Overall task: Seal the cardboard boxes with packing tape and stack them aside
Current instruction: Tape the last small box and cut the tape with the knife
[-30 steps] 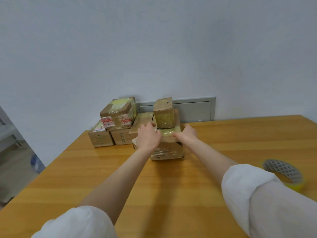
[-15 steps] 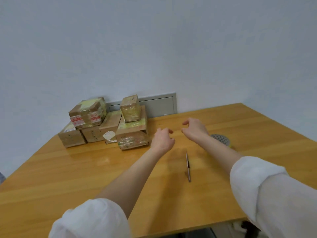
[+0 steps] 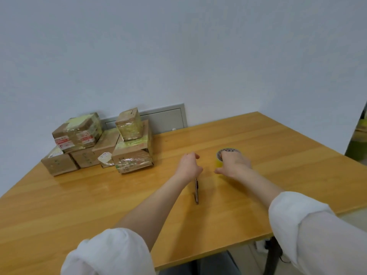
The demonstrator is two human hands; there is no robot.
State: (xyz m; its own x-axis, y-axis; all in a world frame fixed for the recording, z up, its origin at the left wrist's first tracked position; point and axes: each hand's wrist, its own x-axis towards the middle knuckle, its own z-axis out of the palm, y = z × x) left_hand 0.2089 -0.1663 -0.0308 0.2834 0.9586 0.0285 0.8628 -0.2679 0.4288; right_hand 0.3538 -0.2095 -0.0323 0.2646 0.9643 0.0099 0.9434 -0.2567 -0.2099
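The tape (image 3: 220,160) sits on the table (image 3: 278,181), and the right hand (image 3: 235,163) lies over its top, fingers draped across the roll, thumb spread out to the side; whether it grips I cannot tell. Just left of the tape the left hand (image 3: 188,165) hangs with fingers loosely curled, holding nothing. A slim dark pen or knife (image 3: 196,192) lies nearer than the tape, under the left hand. Well left of the tape, by the wall, the taped boxes (image 3: 131,157) are stacked

Wood table (image 3: 297,155) w/ taped boxes (image 3: 131,157), tape roll (image 3: 219,162), slim tool (image 3: 196,193).
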